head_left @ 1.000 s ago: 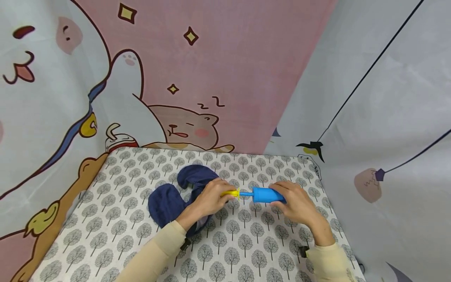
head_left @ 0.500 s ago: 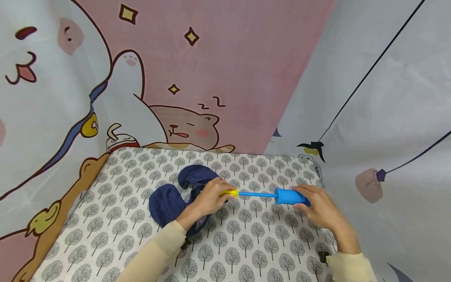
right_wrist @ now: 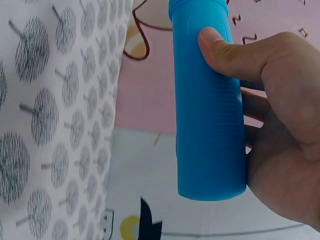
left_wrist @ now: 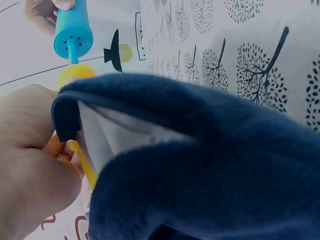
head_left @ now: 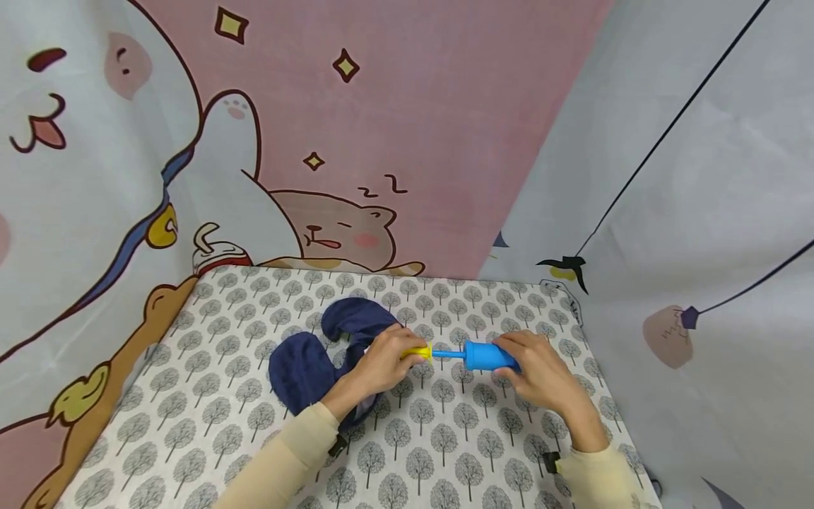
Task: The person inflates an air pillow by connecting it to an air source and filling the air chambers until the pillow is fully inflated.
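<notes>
A blue hand pump [head_left: 485, 356] with a yellow end piece [head_left: 418, 352] lies level between the two hands, a short stretch of its thin blue rod [head_left: 448, 354] showing. My right hand [head_left: 539, 371] grips the pump's barrel, thumb along its side in the right wrist view. With the left hand [head_left: 380, 359] I hold the yellow end piece at the opening of a navy U-shaped neck pillow [head_left: 302, 371]. In the left wrist view the pillow's pale lining [left_wrist: 117, 132] shows through that opening, and a yellow stem [left_wrist: 86, 165] passes beside it; its far end is hidden.
The pillow rests on a table [head_left: 445, 438] covered in white tree-print cloth. Cartoon-printed curtains [head_left: 439, 141] rise behind the table and along both sides.
The right hand draws the barrel rightward, baring a long stretch of rod, then pushes it back left until little rod shows. The left hand and pillow stay nearly still.
</notes>
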Available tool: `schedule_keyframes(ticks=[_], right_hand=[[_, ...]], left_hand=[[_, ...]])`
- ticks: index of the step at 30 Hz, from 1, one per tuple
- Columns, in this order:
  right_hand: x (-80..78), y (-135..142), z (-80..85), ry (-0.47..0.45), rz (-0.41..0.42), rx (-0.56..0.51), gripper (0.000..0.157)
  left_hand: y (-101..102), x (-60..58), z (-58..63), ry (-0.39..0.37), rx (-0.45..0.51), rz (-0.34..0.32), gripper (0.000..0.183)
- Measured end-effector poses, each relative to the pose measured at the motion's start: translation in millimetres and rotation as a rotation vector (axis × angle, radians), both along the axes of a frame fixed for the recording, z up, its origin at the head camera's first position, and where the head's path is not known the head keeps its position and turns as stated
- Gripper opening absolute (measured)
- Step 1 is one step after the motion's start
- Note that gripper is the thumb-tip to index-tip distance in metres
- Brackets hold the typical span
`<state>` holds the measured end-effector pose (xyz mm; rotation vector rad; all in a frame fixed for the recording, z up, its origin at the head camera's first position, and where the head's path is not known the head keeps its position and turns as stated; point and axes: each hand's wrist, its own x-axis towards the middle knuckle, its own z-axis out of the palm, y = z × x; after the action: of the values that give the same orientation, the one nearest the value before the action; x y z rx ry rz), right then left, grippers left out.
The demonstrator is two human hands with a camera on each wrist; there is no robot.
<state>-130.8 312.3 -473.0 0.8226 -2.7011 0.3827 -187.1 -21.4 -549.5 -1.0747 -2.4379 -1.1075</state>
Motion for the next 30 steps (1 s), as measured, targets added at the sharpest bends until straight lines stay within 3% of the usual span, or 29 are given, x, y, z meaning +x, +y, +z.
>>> schedule_keyframes(ticks=[9,15,21,30], right_hand=[[-5.8,-36,-2.1,0.065,0.047,0.015,0.054],[-7.4,-44,-7.7,0.037,0.056,0.033,0.056],[-7.4,-25,-5.4,0.021,0.043,0.022,0.055],[0.0,23,-0.6,-0.034,-0.032,-0.021,0.055]], left_hand=[[3,-2.1,-2.5,-0.003,0.002,-0.011,0.023],[2,8.3,18.8,0.003,-0.049,-0.024,0.021],[-1,16.0,38.4,-0.017,-0.126,0.002,0.022],[-7,15.0,38.9,-0.051,-0.134,0.008,0.025]])
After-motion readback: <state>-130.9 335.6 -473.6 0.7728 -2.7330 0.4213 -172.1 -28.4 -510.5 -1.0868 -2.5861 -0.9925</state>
